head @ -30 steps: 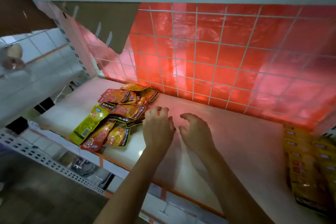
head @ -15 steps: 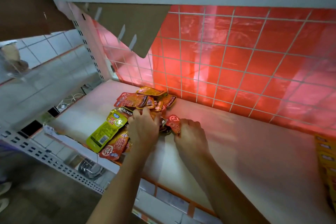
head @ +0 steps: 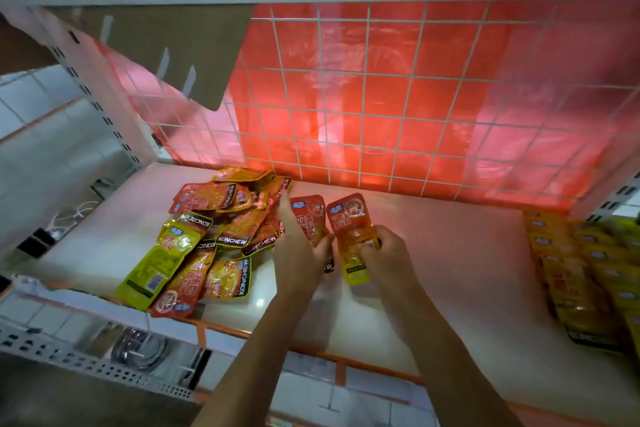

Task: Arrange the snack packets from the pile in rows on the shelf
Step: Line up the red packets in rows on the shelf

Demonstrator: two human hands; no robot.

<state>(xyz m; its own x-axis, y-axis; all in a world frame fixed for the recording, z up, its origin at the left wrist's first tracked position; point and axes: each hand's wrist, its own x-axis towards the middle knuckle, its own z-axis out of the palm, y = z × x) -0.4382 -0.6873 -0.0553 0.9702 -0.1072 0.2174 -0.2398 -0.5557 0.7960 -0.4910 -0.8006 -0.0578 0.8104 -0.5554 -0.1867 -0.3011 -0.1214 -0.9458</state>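
A red foil snack packet [head: 309, 215] is gripped in the left hand [head: 298, 255], and a red-orange packet [head: 348, 218] is pinched by the right hand [head: 386, 253], just beside the pile of packets [head: 221, 229] on the white shelf [head: 450, 253]. Both should be laid flat, in line with the yellow rows [head: 588, 270] at the right.

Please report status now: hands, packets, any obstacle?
Left hand grips a red packet; right hand grips a second packet. Pile lies left, rows right. No obstacle between.
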